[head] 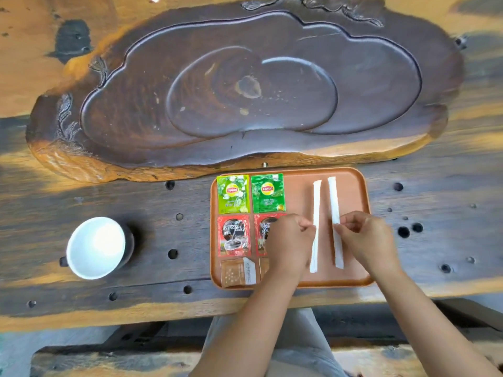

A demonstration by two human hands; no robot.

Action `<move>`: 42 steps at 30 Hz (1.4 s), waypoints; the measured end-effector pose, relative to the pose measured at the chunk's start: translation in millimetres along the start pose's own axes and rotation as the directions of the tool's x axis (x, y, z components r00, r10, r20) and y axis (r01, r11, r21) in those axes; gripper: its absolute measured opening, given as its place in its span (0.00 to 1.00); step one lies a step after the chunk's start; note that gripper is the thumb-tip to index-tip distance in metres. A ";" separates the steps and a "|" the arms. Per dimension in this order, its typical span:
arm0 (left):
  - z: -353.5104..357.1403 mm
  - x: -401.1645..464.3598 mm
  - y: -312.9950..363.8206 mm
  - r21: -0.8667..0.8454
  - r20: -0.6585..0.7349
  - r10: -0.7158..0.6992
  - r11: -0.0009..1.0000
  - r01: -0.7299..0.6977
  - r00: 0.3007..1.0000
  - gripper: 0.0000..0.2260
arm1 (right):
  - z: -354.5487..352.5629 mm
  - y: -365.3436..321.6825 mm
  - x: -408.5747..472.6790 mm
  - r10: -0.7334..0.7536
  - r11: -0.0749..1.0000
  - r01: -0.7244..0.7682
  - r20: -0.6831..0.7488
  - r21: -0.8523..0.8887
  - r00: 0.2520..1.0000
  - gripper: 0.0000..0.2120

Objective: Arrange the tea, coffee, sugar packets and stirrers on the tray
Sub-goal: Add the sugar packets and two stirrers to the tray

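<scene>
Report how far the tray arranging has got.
Nearly done. On the tray two green tea packets sit above two red coffee packets, with brown sugar packets along the near edge. In hand: the left hand pinches one wrapped stirrer, the right hand the other, straightening them. Left: let go.

"Lipton" on light green tea packet [233, 194], "Lipton" on darker green tea packet [268, 192], "NESCAFE" on left red coffee packet [233, 234], sugar packet [238, 272] print unreadable
</scene>
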State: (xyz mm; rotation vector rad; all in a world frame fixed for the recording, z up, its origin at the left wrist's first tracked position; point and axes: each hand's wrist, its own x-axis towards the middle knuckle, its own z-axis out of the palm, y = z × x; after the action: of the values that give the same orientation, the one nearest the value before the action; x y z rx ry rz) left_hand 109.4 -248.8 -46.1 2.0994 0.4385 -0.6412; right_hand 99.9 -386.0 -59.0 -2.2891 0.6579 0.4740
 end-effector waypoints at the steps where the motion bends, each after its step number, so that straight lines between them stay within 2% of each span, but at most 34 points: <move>1: 2.7 0.3 0.5 0.043 0.014 0.028 0.999 -0.029 0.999 0.07 | 0.6 2.5 1.0 0.004 0.999 -0.004 0.011 -0.046 1.000 0.04; 3: 2.1 0.2 -0.5 0.194 0.021 0.114 0.974 -0.116 0.993 0.10 | -1.0 4.3 0.0 -0.037 0.988 0.036 -0.006 -0.152 0.999 0.02; 5: -5.5 0.6 -3.2 0.321 -0.012 0.240 0.920 -0.223 0.971 0.08 | -6.5 10.3 -0.3 -0.227 0.930 0.196 -0.065 -0.312 0.972 0.07; 7: -15.3 1.6 -8.6 0.423 -0.012 0.415 0.826 -0.372 0.910 0.04 | -12.1 19.5 0.8 -0.423 0.819 0.347 -0.072 -0.456 0.903 0.13; 10: -17.0 5.0 -15.9 0.551 0.139 0.567 0.637 -0.539 0.812 0.20 | -15.7 29.9 3.7 -0.591 0.672 0.511 0.027 -0.537 0.806 0.22; 12: -14.9 3.5 -13.7 0.550 0.301 0.540 0.575 -0.606 0.786 0.28 | -13.0 32.7 6.2 -0.650 0.587 0.601 0.127 -0.543 0.749 0.26; 15: -7.1 4.5 -15.6 0.566 0.414 0.472 0.536 -0.626 0.778 0.34 | -8.1 31.9 9.7 -0.636 0.505 0.654 0.270 -0.564 0.723 0.30; 20: 1.9 3.2 -17.9 0.606 0.447 0.419 0.508 -0.612 0.790 0.36 | -6.7 33.8 17.4 -0.536 0.443 0.661 0.412 -0.606 0.737 0.34; 26: 2.0 4.3 -18.8 0.617 0.445 0.404 0.508 -0.601 0.799 0.36 | -16.9 37.1 22.1 -0.548 0.412 0.698 0.453 -0.585 0.703 0.34; 42: 1.3 0.9 -22.1 0.622 0.412 0.428 0.514 -0.591 0.804 0.35 | -23.1 50.0 25.8 -0.579 0.423 0.707 0.431 -0.567 0.692 0.35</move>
State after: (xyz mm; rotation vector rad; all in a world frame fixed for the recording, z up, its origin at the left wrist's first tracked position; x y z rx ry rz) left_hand 98.2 -237.4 -61.4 2.6808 -0.7051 -0.7256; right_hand 95.3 -442.0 -82.2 -2.9027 -0.6816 0.5790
